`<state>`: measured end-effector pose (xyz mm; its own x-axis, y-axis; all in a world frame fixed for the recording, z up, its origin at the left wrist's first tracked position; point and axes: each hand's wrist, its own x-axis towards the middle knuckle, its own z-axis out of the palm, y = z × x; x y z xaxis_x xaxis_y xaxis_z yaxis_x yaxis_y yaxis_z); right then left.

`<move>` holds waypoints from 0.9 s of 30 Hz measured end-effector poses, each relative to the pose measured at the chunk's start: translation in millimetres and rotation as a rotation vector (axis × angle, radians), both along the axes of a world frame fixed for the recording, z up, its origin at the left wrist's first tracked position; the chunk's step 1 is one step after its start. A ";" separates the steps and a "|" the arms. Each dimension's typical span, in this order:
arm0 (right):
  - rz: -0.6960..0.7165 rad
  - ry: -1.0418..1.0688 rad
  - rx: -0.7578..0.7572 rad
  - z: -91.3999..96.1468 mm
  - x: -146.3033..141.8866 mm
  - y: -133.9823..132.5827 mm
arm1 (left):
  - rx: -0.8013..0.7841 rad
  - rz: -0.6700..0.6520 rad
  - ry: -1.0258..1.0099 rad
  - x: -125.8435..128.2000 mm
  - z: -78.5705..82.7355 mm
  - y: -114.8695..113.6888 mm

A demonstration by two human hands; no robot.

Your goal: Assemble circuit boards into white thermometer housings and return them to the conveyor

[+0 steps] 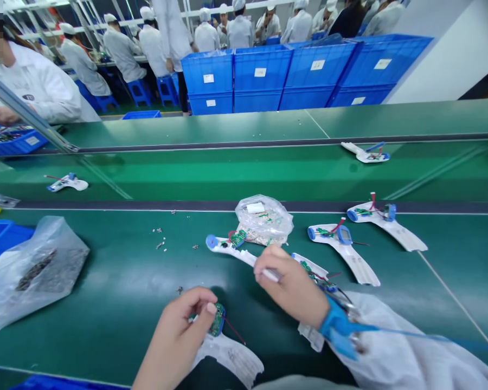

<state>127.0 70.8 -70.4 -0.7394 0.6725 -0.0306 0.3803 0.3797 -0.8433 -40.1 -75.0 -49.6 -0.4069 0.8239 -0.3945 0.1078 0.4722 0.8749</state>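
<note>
My right hand is closed round the handle end of a white thermometer housing half, whose blue-ringed end points left with a green board and red wire on it. My left hand pinches at the head of another white thermometer housing half near the front edge. Its green circuit board shows beside my thumb, with a thin red wire trailing right; my fingers hide part of it. Partly behind my right wrist lies a further housing half with boards and wires. A blue wrist strap circles my right wrist.
Two housing halves lie at right. A clear bag of small parts stands at centre, loose screws left of it. A bag of dark screws lies at left. Beyond runs a green conveyor; co-workers sit behind blue crates.
</note>
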 end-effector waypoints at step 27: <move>-0.060 0.271 0.869 39.2 37.0 52.0 | 0.064 0.123 -0.471 23.8 -8.3 29.7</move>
<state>164.0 122.7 -31.2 -0.6109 0.4153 0.6740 0.2505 0.9090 -0.3331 -16.2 -45.3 -58.0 -0.2921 0.8098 -0.5089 -0.3597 0.4000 0.8430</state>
